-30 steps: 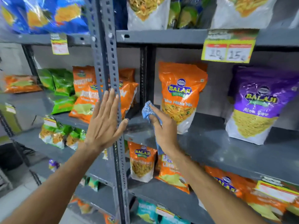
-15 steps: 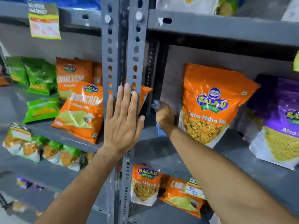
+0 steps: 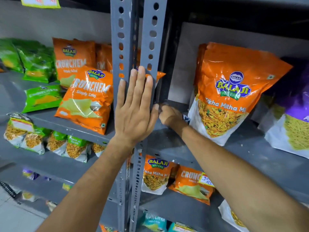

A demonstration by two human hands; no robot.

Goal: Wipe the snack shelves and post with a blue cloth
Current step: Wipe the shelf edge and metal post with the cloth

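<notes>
At the far left of the frame the green packets [image 3: 36, 61] run off the edge, and the small mixed packs [image 3: 33, 143] on the lower shelf are too blurred for me to read. Next come two orange Crunchem bags [image 3: 85, 99], the front one leaning forward on the left shelf [image 3: 70, 126].

In the middle stand the grey slotted posts [image 3: 151, 47], their long axis running straight up and down from the top of the frame to the bottom. My left hand [image 3: 135, 111] lies flat on them, fingers straight, close together and pointing up, clamped on nothing; it covers the posts where the shelf meets them.

Just right of it, my right hand [image 3: 168, 114] is curled into a fist deep in the shadowed corner behind the post, on the right shelf [image 3: 242, 148]. The blue cloth [image 3: 186, 118] is nearly all hidden inside that fist; only a small scrap shows at the wrist side, beside the big Tikha Mitha bag [image 3: 230, 96]. I cannot tell which way the cloth lies. At the far right the purple bag [image 3: 294, 124] is cut off.

Half a second ago more blue showed above my knuckles. Now the view is closer, my right hand has gone further into the corner, and my left hand has stayed flat on the posts.
</notes>
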